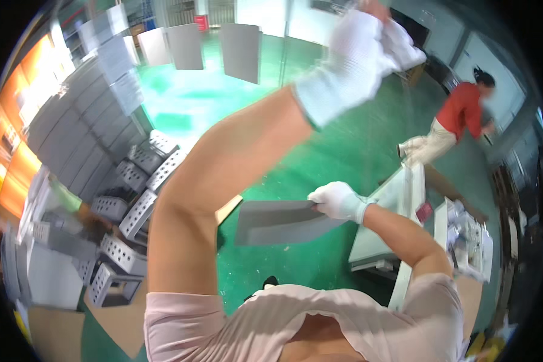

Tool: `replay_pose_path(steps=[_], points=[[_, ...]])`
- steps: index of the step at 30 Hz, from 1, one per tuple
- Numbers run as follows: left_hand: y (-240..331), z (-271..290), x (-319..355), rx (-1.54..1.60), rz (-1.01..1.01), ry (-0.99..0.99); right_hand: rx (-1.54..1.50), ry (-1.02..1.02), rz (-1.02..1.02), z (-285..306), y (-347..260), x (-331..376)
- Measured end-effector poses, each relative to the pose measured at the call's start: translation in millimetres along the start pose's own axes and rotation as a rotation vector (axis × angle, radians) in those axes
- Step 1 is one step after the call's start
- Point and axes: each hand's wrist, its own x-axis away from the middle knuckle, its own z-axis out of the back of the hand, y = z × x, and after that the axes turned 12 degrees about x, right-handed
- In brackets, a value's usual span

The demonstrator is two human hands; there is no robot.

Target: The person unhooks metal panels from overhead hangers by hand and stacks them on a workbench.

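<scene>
My right hand (341,201), in a white knit glove, grips the edge of a flat grey panel (286,224). The panel is held roughly level in front of my body, above the green floor. My left arm is raised high across the view. Its hand (368,51), in a white glove too, is at the top right of centre, smeared by motion. Its fingers look bent, but whether they hold anything cannot be made out. A reddish patch shows at the tip of that hand.
Several grey panels (241,53) hang at the far left. Left of me stand stacked grey parts with round holes (137,212) and cardboard (57,332). A white-topped table (380,220) and a crate of pale parts (467,241) are on the right. A person in red (461,111) stands beyond.
</scene>
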Motion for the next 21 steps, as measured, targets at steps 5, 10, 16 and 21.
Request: replay_pose_path(steps=[5, 10, 16, 21], points=[[75, 78, 23, -0.32, -0.104, -0.257, -0.292, -0.054, -0.435, -60, 13, 39], [65, 111, 175, -1.523, -0.459, 0.479, -0.356, 0.127, -0.777, -69, 34, 111], [-162, 47, 384, 0.706, 1.482, 0.986, -0.469, 0.494, -1.177, -27, 22, 224], [-301, -48, 409, 0.971, 1.141, 0.961, -0.699, 0.855, -1.457, -4, -65, 358]])
